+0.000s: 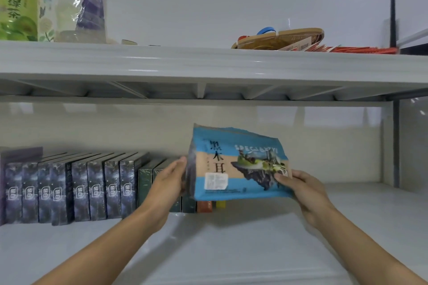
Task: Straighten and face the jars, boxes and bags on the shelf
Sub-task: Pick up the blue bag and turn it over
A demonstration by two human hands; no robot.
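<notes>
Seemingly light and soft, the blue bag (238, 164) is held up in the head view just in front of the lower shelf (254, 233), its printed face toward the camera and its torn-looking top edge tilted down to the right. The left hand (170, 182) presses its fingers against the bag's left side; the right hand (305, 189) grips the lower right corner, thumb on the front. The film is wrinkled, so it will likely give under pressure and may slip. Holding both side edges low, as now, looks the safest way to set it upright on its base.

Left of the bag, a row of dark boxes (69, 189) stands upright, followed by greenish boxes (148, 182), with an orange box (204, 206) and a yellow one (220, 204) partly hidden beneath the bag. These crowd the left side, while bare shelf lies to the right. On the upper shelf (208, 62) stand bottles (53, 2), with a flat basket (278, 39) and red packets (361, 49) well apart from them.
</notes>
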